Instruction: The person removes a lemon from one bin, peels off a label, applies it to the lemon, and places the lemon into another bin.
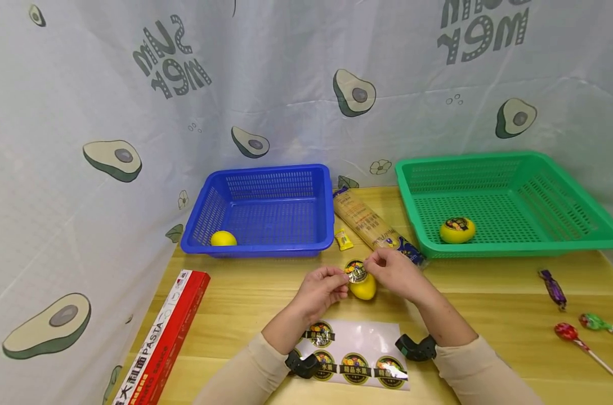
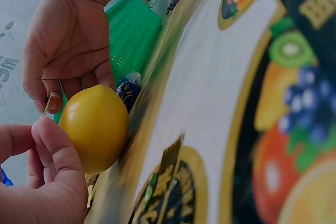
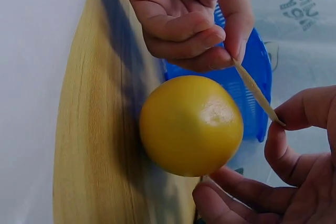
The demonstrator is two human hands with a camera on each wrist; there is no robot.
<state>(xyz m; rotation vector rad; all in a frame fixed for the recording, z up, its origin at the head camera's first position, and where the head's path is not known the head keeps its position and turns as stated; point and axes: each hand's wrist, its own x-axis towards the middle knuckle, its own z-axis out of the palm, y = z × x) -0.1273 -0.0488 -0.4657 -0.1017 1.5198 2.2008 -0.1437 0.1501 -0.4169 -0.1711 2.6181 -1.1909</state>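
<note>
Pinched at its two ends, a round black-and-gold fruit sticker (image 1: 356, 271) is stretched between my left hand (image 1: 322, 292) and my right hand (image 1: 394, 274). In the right wrist view the sticker (image 3: 256, 92) shows edge-on, just off the yellow lemon (image 3: 191, 126). The lemon (image 1: 363, 288) lies on the wooden table below it, and its top is hidden by the sticker in the head view. Several more stickers are on a white sheet (image 1: 362, 334) in front of my hands, partly covered by the left wrist's black camera.
At the back left stands a blue basket (image 1: 265, 248) with a yellow fruit inside; a green basket (image 1: 519, 246) at the right holds a stickered lemon (image 1: 457, 230). Between them lie a pasta packet (image 1: 369, 219) and a small yellow packet (image 1: 344, 239). A red pasta box (image 1: 169, 337) lies left, candies (image 1: 553, 289) right.
</note>
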